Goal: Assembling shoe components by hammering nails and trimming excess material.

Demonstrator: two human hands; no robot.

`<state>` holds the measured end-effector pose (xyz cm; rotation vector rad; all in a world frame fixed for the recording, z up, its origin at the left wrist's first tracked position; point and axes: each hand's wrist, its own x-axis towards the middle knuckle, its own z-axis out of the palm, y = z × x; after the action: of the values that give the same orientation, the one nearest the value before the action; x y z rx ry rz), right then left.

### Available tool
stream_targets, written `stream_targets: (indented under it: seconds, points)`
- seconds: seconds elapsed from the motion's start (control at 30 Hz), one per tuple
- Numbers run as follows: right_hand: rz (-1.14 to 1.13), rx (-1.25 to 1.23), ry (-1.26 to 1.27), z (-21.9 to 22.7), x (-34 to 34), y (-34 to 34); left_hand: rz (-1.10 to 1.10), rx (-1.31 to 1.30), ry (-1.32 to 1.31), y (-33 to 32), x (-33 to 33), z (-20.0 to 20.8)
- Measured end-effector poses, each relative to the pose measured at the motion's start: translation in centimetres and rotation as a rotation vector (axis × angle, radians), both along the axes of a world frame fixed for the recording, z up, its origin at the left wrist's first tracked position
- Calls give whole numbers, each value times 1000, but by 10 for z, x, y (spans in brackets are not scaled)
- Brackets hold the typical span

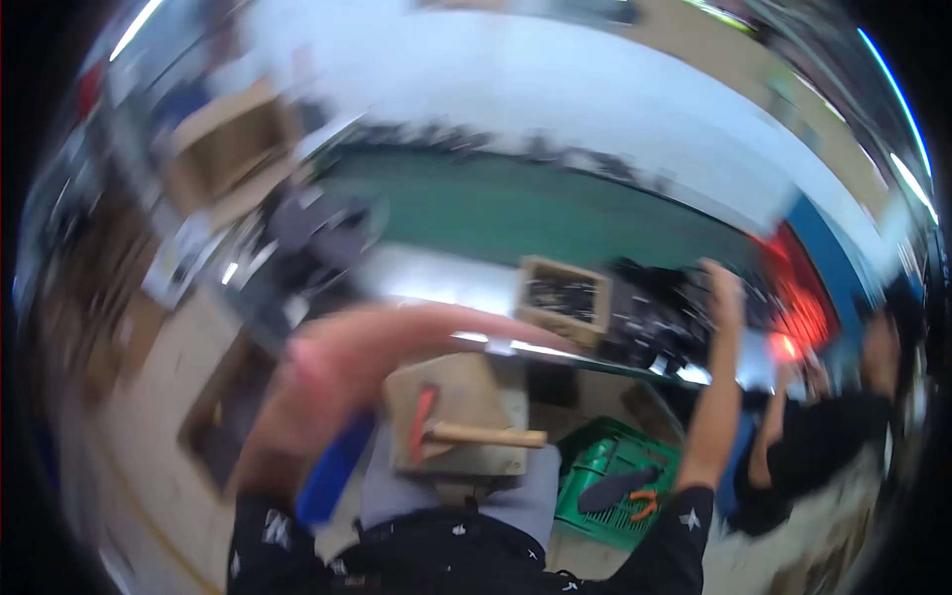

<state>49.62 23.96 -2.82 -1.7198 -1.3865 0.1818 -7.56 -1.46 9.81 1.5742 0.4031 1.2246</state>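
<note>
My left forearm bends across to the right above my lap, and my left hand [540, 339] is smeared by motion near a small wooden box [524, 290] of small dark parts. My right hand [724, 286] reaches forward over the bench, beside a heap of black parts [654, 307]; its fingers are too blurred to read. On my lap lies a wooden board or block [451, 379]. A hammer [488, 435] with a red head and a wooden handle rests on it, touched by neither hand.
A green plastic basket [587, 466] by my right leg holds orange-handled pliers [645, 506] and a dark flat piece. Another person [833, 441] works at the right, near a glowing red light [798, 307]. A cardboard box [203, 149] stands far left; a blue container [335, 474] is by my left leg.
</note>
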Motion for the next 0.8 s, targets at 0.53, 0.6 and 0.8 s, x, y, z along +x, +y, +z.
stream_targets:
  seconds: [0.53,0.6,0.8]
  points:
    - [731,56,737,57,-318,-214,367,682,702,0,-20,-108]
    - [1007,-289,987,46,-348,-248,469,688,704,3,-27,-130]
    - [1194,-118,455,-20,-394,-255,295,43,373,-47,-39,-167]
